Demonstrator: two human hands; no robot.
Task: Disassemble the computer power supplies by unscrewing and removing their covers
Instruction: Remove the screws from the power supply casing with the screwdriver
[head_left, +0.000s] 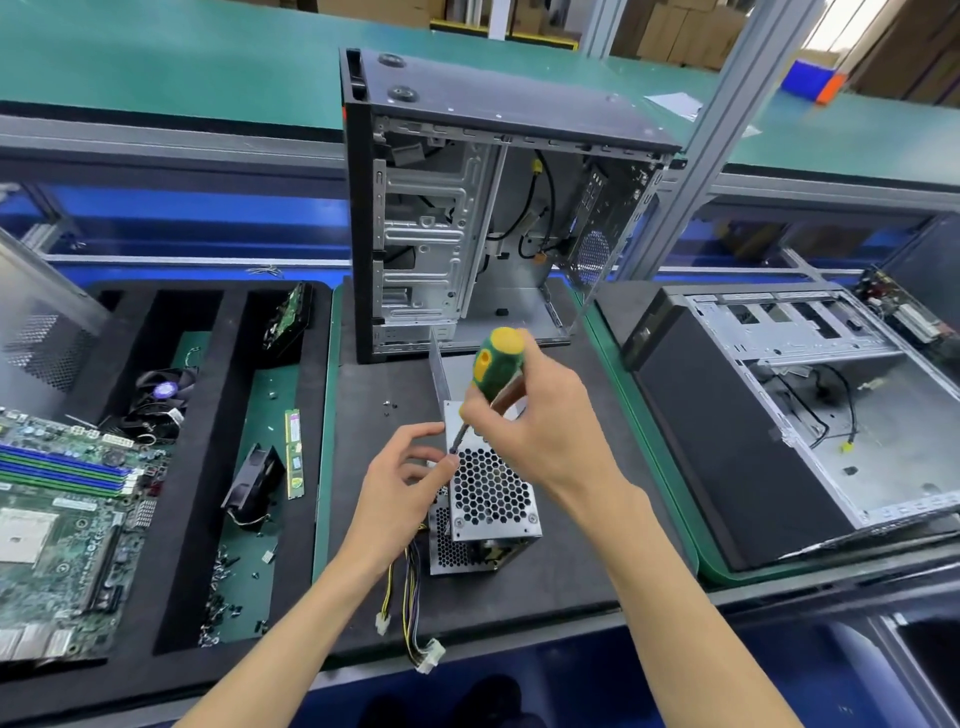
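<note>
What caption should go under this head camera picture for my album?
Right hand drives a green-and-yellow screwdriver into a power supply while the left hand steadies it.

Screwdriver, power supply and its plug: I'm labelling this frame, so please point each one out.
Screwdriver (497, 365): head view, on the green and yellow handle.
Power supply (491, 491): head view, on the honeycomb grille.
Plug (430, 656): head view, on the white connector at the cable end.

The power supply (491, 493) is bare, dull-silver perforated metal; the screwdriver (496, 364) handle is glossy green-and-yellow plastic; the mat (571, 561) is matt dark foam.
</note>
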